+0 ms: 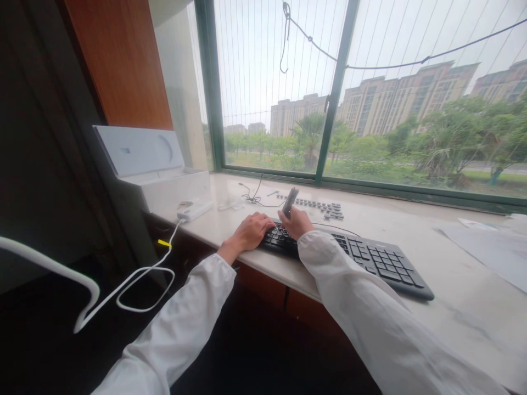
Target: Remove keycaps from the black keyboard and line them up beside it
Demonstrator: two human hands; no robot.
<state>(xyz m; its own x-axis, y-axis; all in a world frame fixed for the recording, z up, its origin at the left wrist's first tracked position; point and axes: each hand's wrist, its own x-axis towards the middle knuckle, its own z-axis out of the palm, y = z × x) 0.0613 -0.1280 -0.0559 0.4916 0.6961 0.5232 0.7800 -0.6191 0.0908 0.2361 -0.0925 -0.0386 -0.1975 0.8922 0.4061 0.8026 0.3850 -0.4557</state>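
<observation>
A black keyboard (387,266) lies along the front edge of the pale marble-look counter. Over its left end rests my left hand (253,229), fingers stretched out across the keys and holding nothing. My right hand (297,222) is closed around a dark, narrow tool (291,201) that points up and away above the keyboard. What kind of tool it is, I cannot make out; its lower end is hidden by the hand. My right sleeve covers the middle of the keyboard. Behind it, small dark keycaps (321,206) are laid out in rows.
At the left, an open white box (177,184) stands near a white power strip (195,212) whose cord hangs off the counter. A thin dark cable (255,199) lies coiled toward the window. White papers (486,247) lie at the right. The window frame (263,171) borders the counter's back.
</observation>
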